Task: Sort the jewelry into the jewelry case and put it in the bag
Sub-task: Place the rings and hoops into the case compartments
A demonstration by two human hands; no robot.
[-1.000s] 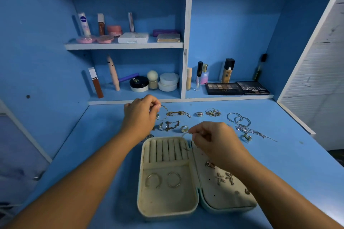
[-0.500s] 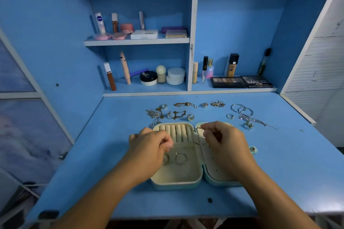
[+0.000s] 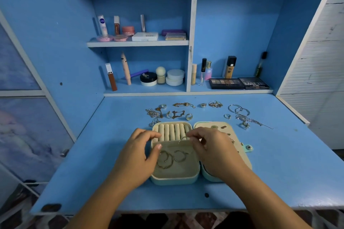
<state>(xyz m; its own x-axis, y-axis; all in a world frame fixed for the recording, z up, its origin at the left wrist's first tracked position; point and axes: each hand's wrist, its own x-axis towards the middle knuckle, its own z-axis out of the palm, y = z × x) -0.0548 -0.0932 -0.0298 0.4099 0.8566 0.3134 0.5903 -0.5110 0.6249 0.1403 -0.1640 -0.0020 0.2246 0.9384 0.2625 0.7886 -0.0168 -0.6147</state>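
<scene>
Your right hand (image 3: 214, 154) pinches a thin hoop (image 3: 183, 138) over the jewelry case (image 3: 175, 179), mid-tabletop near the front edge; left hand (image 3: 137, 158) hangs loose, empty. Careful, it could snag the hoops (image 3: 179, 156) lying inside.

Before me is a blue desk (image 3: 279, 163) set into a blue alcove with white-edged shelves (image 3: 137, 43). A white slatted wall (image 3: 320, 72) stands to my right, and a cloud-patterned panel (image 3: 22, 128) to my left.

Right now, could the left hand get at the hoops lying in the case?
Probably yes: the left hand is open, its thumb right beside the hoops, and nothing covers them; the right hand pinches another hoop farther back.
</scene>
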